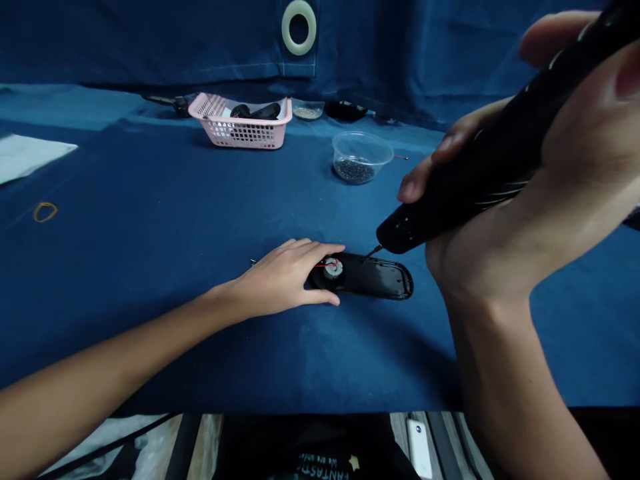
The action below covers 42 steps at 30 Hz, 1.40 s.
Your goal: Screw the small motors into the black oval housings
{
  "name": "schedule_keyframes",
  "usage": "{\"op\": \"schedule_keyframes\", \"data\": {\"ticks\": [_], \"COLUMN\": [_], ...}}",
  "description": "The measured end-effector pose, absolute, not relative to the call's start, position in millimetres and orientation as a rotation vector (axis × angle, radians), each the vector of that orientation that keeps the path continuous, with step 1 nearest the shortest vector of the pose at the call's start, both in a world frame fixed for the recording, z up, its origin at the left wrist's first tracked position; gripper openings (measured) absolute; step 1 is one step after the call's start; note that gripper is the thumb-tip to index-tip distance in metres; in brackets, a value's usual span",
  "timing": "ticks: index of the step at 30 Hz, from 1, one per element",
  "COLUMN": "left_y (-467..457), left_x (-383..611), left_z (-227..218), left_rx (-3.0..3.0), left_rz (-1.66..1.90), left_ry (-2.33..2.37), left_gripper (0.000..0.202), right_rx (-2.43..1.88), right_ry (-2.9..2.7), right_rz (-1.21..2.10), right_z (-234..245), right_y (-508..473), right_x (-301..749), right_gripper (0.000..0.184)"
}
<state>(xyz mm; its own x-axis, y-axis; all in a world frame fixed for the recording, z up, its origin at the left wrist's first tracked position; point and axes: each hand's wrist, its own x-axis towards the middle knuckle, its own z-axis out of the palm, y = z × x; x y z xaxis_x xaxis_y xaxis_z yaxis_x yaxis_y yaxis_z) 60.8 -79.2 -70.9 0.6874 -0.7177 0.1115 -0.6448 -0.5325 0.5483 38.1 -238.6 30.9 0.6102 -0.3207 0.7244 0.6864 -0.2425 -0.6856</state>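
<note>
Head view. A black oblong plastic casing (383, 277) is shown lying flat on a blue cloth-covered table (150, 347), near the middle of the view and between the two hands, with its hollow inner face turned upward. A round pale component (333, 268) with a red wire is seated towards the end nearer the left hand (280, 277). The casing is pressed down by this hand: the fingers are laid close together across that end, with their tips just past the round component, while the thumb is set apart along the near edge. A black handheld driver (475, 170) is gripped in the right hand (575, 180), with the fingers curled around its barrel; the fingertips (413, 190) are seen on the far side. Its thin metal bit (373, 251) is angled down towards the upper edge of the casing; whether contact is made cannot be told. Beyond the hands, a pink plastic basket (240, 130) holding black items and a clear plastic cup (363, 150) containing small dark parts are placed on the cloth. A white sheet (25, 157) and an orange rubber band (45, 203) are seen at the left, below a blue curtain (150, 40).
</note>
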Motion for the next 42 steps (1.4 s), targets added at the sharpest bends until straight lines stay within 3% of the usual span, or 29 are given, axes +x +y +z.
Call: {"op": "schedule_keyframes", "data": {"ticks": [3, 8, 14, 19, 22, 26, 33, 35, 37, 39, 42], "left_y": [-76, -71, -67, -67, -68, -70, -73, -72, -71, -69, -66], "left_x": [62, 67, 75, 74, 73, 75, 72, 70, 70, 71, 72], "left_z": [-69, -67, -64, -54, -42, -30, -48, -52, -53, -54, -55], "left_rx": [2.294, 2.194, 2.101, 2.196, 2.267, 2.338, 2.303, 2.27, 2.248, 2.221, 2.185], "left_rz": [-0.236, -0.287, -0.373, -0.479, -0.542, -0.575, -0.415, -0.382, -0.367, -0.355, -0.335], "left_ry": [-1.023, -1.065, -1.084, -1.033, -1.024, -0.985, -0.987, -0.951, -0.916, -0.888, -0.835], "left_gripper": [0.059, 0.03, 0.035, 0.033, 0.032, 0.034, 0.026, 0.028, 0.03, 0.032, 0.037], "right_rx": [-1.564, -1.715, -1.548, -1.623, -1.838, -2.235, -2.627, -2.703, -2.701, -2.477, -2.301], "right_ry": [-0.299, -0.172, 0.434, 0.539, 0.578, 0.648, 0.603, 0.442, -0.069, -0.607, -0.758], "right_rz": [-0.965, -0.922, -0.33, -0.146, -0.13, -0.17, -0.336, -0.497, -0.563, -0.279, 0.024], "right_z": [29, 27, -8, -42, -53, -61, -48, -39, -31, -27, -27], "right_y": [-249, -289, -354, -367, -371, -382, -369, -351, -331, -315, -303], "right_x": [38, 57, 101, 114, 118, 122, 105, 92, 76, 63, 51], "right_gripper": [0.072, 0.022, 0.019, 0.014, 0.017, 0.04, 0.058, 0.054, 0.04, 0.024, 0.022]}}
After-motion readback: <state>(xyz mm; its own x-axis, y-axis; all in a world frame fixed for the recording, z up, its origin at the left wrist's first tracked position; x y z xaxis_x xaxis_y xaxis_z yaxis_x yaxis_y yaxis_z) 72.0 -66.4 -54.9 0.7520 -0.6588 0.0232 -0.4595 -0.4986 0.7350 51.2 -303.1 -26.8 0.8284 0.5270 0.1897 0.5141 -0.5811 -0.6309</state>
